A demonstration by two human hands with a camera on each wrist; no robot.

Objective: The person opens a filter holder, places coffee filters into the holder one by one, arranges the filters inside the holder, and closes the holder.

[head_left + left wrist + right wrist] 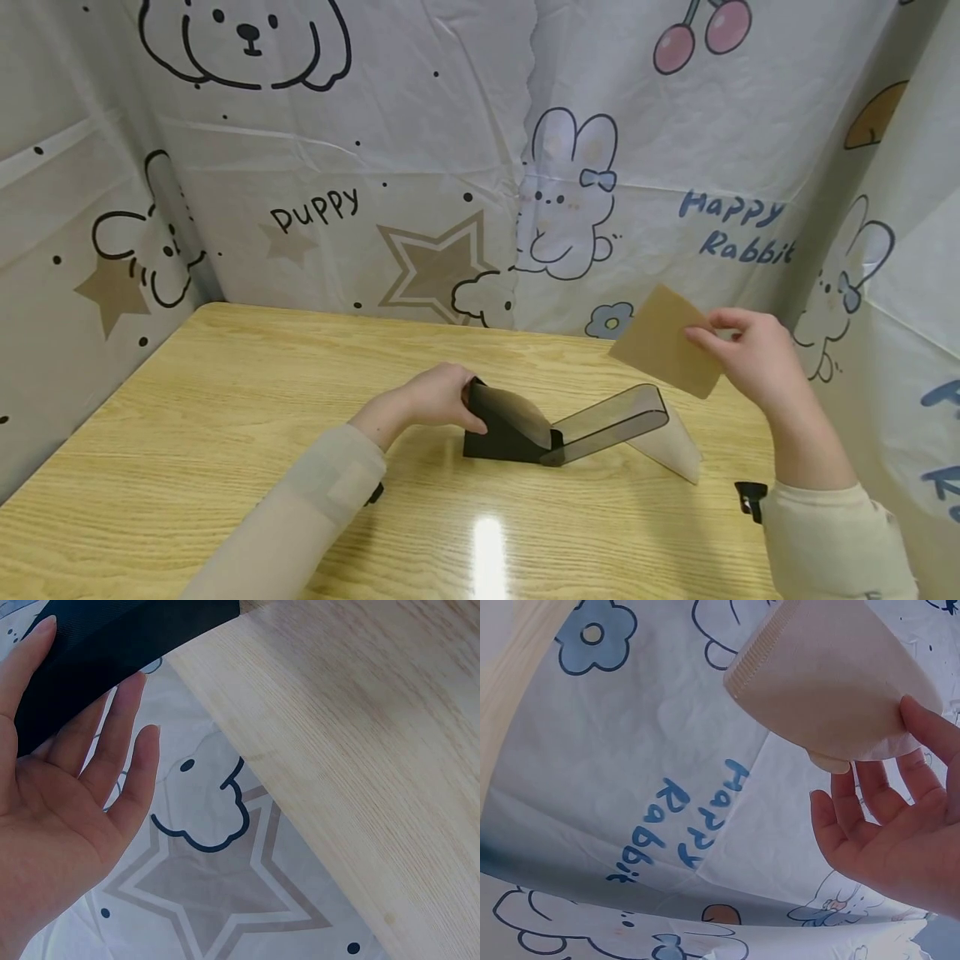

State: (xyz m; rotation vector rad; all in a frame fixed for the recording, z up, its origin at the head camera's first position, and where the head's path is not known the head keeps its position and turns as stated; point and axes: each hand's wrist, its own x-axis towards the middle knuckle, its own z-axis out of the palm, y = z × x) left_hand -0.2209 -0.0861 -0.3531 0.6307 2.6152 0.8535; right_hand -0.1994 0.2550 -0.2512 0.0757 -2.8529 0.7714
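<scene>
My left hand grips the left end of a black coffee filter holder on the wooden table, thumb on the near side. In the left wrist view, the holder's black wall lies between thumb and fingers. A brownish curved sheet shows in the holder, and its smoky see-through lid is swung out to the right. Raised above the table at the right, my right hand pinches a tan paper coffee filter by its edge. The filter's crimped seam shows in the right wrist view.
A pale translucent flap slants down behind the lid's right end. Small black clips show by the right sleeve and under the left forearm. A printed cloth hangs along the table's back edge and both sides.
</scene>
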